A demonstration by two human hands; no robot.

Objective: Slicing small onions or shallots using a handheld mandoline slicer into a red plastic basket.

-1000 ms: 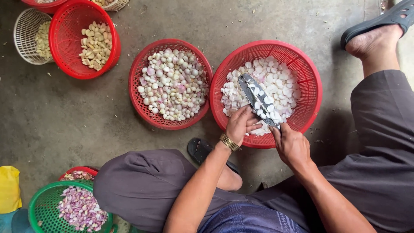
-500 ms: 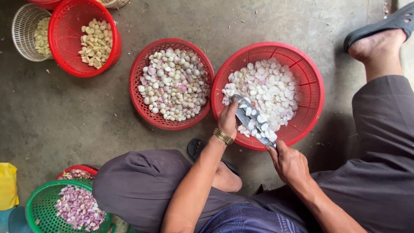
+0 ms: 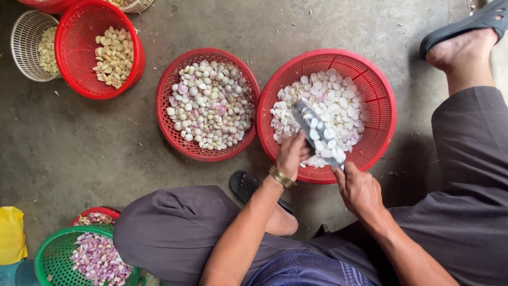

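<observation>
Gripping a loaded scoop (image 3: 317, 132), right hand (image 3: 360, 188); left hand (image 3: 291, 153) steadying it, inside red basket (image 3: 381, 95) rim.

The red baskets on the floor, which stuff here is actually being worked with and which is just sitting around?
In use:
- right hand holding a metal scoop loaded with peeled white cloves
- left hand touching the scoop
- large red basket under the scoop

Lying about:
- middle red basket of pinkish bulbs
- far red basket
- white basket
- green basket
- yellow bag
</observation>
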